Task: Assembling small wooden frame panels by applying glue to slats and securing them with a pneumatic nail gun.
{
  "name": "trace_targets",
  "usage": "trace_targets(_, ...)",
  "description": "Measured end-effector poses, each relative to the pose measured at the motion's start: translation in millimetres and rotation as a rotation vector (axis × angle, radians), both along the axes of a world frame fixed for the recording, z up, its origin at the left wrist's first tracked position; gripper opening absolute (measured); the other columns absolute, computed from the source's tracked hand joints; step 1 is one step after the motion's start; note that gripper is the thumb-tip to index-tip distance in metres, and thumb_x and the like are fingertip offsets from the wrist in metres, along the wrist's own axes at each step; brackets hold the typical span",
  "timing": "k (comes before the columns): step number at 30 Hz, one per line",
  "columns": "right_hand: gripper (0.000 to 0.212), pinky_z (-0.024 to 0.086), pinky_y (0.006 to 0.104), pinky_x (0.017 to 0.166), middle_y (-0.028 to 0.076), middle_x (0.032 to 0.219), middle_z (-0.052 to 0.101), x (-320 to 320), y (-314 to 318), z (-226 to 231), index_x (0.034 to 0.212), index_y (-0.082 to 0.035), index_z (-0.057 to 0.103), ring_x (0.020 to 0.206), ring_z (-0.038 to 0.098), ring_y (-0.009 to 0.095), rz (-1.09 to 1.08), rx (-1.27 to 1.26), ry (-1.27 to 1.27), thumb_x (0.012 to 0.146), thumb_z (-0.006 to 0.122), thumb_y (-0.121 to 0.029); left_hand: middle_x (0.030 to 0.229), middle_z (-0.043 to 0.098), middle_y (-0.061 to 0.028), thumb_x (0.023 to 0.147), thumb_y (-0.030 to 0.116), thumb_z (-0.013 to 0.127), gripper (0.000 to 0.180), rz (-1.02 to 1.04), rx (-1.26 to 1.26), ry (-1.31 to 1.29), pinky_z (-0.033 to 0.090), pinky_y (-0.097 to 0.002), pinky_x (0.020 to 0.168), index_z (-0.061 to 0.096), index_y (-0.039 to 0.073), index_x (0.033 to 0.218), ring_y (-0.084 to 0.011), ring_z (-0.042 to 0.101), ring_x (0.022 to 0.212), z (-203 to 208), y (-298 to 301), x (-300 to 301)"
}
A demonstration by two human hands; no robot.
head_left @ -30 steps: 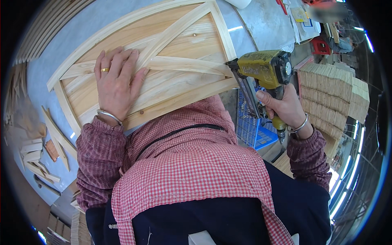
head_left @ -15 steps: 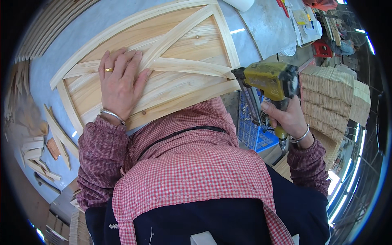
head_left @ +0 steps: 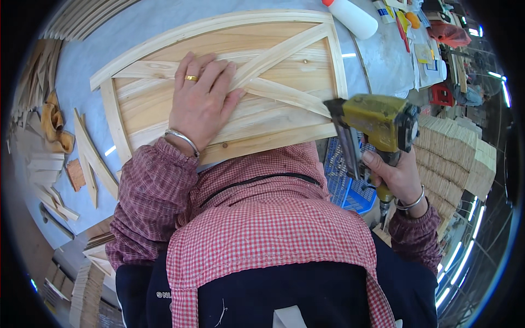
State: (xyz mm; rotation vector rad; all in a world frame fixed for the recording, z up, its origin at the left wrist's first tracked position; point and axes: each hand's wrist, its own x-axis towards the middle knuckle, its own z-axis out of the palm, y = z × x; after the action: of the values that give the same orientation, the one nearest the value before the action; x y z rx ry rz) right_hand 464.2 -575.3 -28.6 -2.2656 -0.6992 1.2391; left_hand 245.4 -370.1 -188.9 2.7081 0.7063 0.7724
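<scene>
A wooden panel [head_left: 297, 75] with a raised frame, crossed strips and one curved edge lies on the grey worktable [head_left: 82, 65], its near edge against my apron. My left hand [head_left: 204, 98] rests flat on it, fingers stretched out beside the place where the strips cross. In my right hand [head_left: 398, 170] is a yellow nail gun [head_left: 377, 121], gripped by its handle with the fingers wrapped round. The gun's nose is at the panel's right edge, near the end of a cross strip; whether it touches cannot be made out.
Loose wooden strips [head_left: 92, 158] and a brown block [head_left: 75, 174] lie at the left. A white bottle [head_left: 354, 19] with a red cap is at the far side. A blue plastic crate [head_left: 358, 194] sits below the panel's right end. Stacked wooden pieces [head_left: 445, 142] stand at the right.
In the picture, the panel, my left hand and the surroundings have shifted right and slightly down. The nail gun has tilted a little, its nose still by the panel's right edge.
</scene>
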Motion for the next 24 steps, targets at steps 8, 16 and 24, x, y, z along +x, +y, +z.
trace_targets(8,0.030,0.039,0.0229,0.044,0.004,0.065,0.060,-33,76,-21,0.099,0.001,0.062,0.048,0.051,0.006,0.451,0.250,-0.092,0.080,0.070,-0.022,0.106,0.056,-0.0073,0.074,0.020,0.069,0.039,0.011,-0.068,-0.035,0.031,-0.0485,0.103,0.060,0.004,0.108,-0.0271,0.049,0.110,0,-2,-2)
trace_targets(16,0.034,0.036,0.0198,0.039,0.001,0.068,0.056,-42,91,-11,0.106,0.002,0.055,0.043,0.046,0.005,0.318,-0.099,0.014,0.080,0.071,-0.014,0.108,0.055,-0.0072,0.076,0.023,0.067,0.039,0.041,-0.103,-0.058,0.029,-0.0482,0.104,0.057,0.005,0.109,-0.0269,0.048,0.111,0,-4,-5)
trace_targets(24,0.036,0.035,0.0194,0.038,0.000,0.064,0.053,-38,94,-5,0.109,0.001,0.054,0.042,0.046,0.006,0.218,0.025,0.060,0.082,0.070,-0.017,0.119,0.053,-0.0126,0.079,0.019,0.063,0.039,0.236,0.014,-0.082,0.033,-0.0464,0.098,0.055,0.007,0.116,-0.0296,0.050,0.109,9,56,-91)
